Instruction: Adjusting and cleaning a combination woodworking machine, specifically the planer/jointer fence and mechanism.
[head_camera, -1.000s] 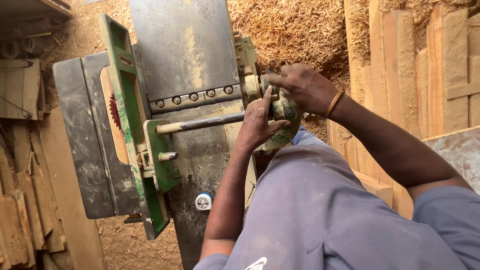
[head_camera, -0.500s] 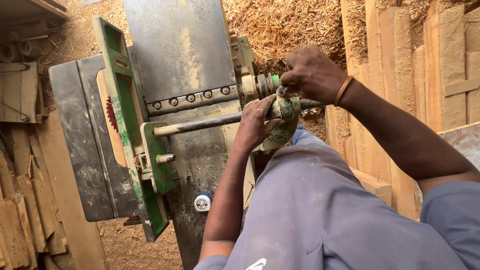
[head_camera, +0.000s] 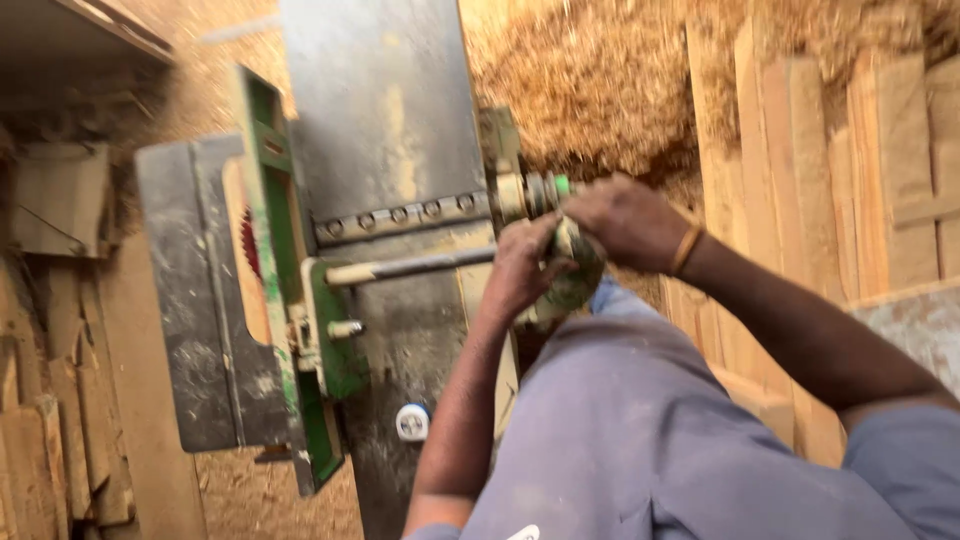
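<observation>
My left hand (head_camera: 525, 262) and my right hand (head_camera: 625, 220) both grip a round green fitting (head_camera: 572, 285) at the side of a grey woodworking machine (head_camera: 385, 130). The left hand presses against it from the near side; the right hand closes over its top, beside a pulley-like part (head_camera: 530, 192). A pale metal rod (head_camera: 410, 266) runs from the fitting to a green fence (head_camera: 285, 280) across the steel table. A row of bolts (head_camera: 400, 214) crosses the table by the cutter slot. The frame is motion-blurred.
Heaps of wood shavings (head_camera: 580, 90) lie behind the machine. Stacked wooden planks (head_camera: 830, 170) stand at the right, and more boards (head_camera: 50, 400) at the left. A white switch (head_camera: 411, 423) sits on the machine's front. My grey-blue shirt (head_camera: 650, 430) fills the lower right.
My right hand has shifted slightly left and lower onto the fitting. The view has swung a little and blurred; the left hand stays pressed to the fitting.
</observation>
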